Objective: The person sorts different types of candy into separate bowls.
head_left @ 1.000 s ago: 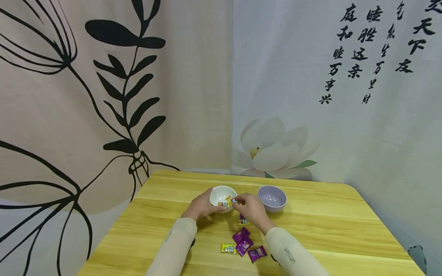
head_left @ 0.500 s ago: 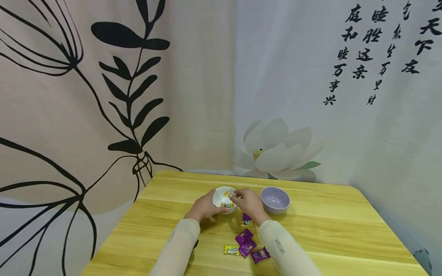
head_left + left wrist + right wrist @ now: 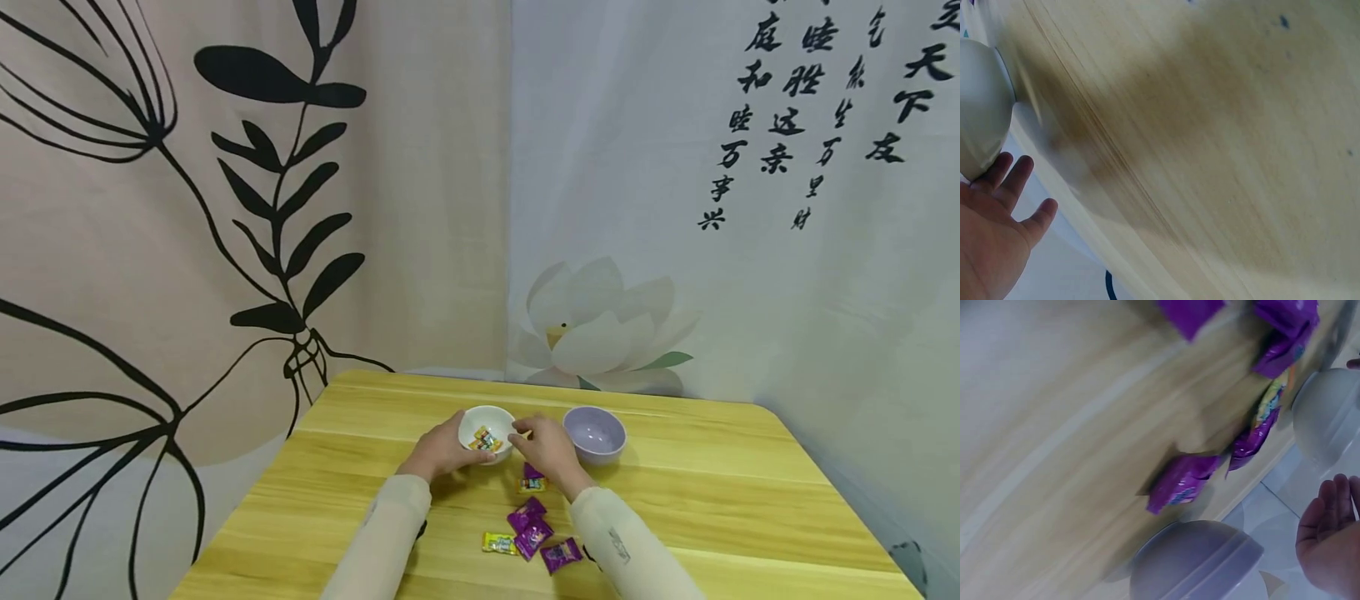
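A white bowl [image 3: 491, 415] stands on the table with several small yellow-and-orange wrapped candies [image 3: 486, 439] in it. My left hand [image 3: 440, 451] holds this bowl from the left, its thumb at the near rim; the left wrist view shows fingers [image 3: 1015, 181] against the outer wall. At the bowl's right rim hovers my right hand [image 3: 547, 452], its fingers loosely bent and no candy visible in them. The right wrist view shows that hand [image 3: 1335, 540] beside the white bowl [image 3: 1329, 415]; its fingertips are partly cut off there.
A lilac bowl [image 3: 597, 457] stands right of my right hand. Nearer me lie several purple-wrapped candies [image 3: 533, 539] and a yellow-wrapped candy [image 3: 499, 543]. Another yellow candy [image 3: 532, 484] touches a purple one [image 3: 533, 471] below the right hand. A printed curtain [image 3: 435, 208] hangs behind the table [image 3: 750, 500].
The yellow-and-orange candy pinched by my right hand has dropped into the white bowl. That hand has drawn back slightly to the right rim. The left hand keeps its hold.
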Demonstrator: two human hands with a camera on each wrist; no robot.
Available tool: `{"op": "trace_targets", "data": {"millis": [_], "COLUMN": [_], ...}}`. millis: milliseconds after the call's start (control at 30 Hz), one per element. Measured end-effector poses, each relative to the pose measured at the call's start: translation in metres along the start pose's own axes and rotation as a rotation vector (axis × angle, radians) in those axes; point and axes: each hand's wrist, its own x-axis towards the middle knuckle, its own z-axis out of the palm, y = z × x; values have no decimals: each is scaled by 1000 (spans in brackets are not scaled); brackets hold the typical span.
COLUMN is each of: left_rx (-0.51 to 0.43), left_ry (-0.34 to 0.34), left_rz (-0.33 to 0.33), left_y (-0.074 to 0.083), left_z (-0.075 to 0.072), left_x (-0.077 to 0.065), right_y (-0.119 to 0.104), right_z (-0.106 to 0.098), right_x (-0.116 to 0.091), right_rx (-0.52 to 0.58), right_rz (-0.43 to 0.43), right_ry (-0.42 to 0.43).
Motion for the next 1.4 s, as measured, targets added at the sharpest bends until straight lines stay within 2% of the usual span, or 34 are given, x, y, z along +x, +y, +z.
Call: {"op": "trace_targets", "data": {"millis": [433,700,800,967,1100,1400], "left_rx": [-7,3,8,8,10,14], "left_ry": [1,2,5,3,-3,-1], "left_rz": [-21,-26,-25,-24,-27,-25], "left_y": [-2,-2,-3,-3,-2,-1], "left_z": [-6,-8,-7,-5,-3,1], "left_x": [0,1,2,3,4,4], "right_y": [15,6,0,-3,-4,-3], "right_z": [-3,-5,-1,9,13,16], "right_x": [-36,-68,-80,-92,-98,-103], "right_rx": [65,86,86,-74,-186,-272], "right_rz": [-81,-140,-205,-375,-447,-403], "right_ry": [-140,-258,-281,-233,-191,-225]}}
